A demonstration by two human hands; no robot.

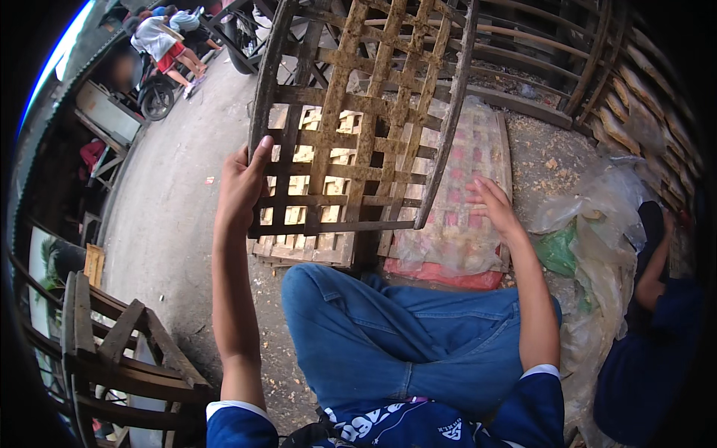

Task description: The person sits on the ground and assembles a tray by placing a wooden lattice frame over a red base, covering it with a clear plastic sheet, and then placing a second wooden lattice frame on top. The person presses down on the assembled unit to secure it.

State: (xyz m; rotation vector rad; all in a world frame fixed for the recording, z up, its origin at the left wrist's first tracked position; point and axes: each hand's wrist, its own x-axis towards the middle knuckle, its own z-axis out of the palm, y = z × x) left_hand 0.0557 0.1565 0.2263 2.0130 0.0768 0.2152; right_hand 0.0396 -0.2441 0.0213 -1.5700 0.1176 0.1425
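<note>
A weathered wooden lattice tray (364,142) of crossed slats stands tilted up in front of me, above my crossed legs. My left hand (245,183) is closed around its left side rail, thumb on the near face. To the right of the tray, my right hand (493,207) hovers apart from it with the fingers spread and nothing in them. Below that hand lies a flat board covered with clear plastic sheet (448,243), with a red sheet (455,276) showing at its near edge. Another pale slatted tray (302,250) rests on the ground, partly hidden behind the held one.
Crumpled clear plastic (597,201) with a green bag (559,250) lies at the right, beside another person's arm (657,261). A wooden frame (127,358) stands at lower left. Wooden racks (538,45) stand at the back right. Far left are people (166,46) and a motorbike (157,101).
</note>
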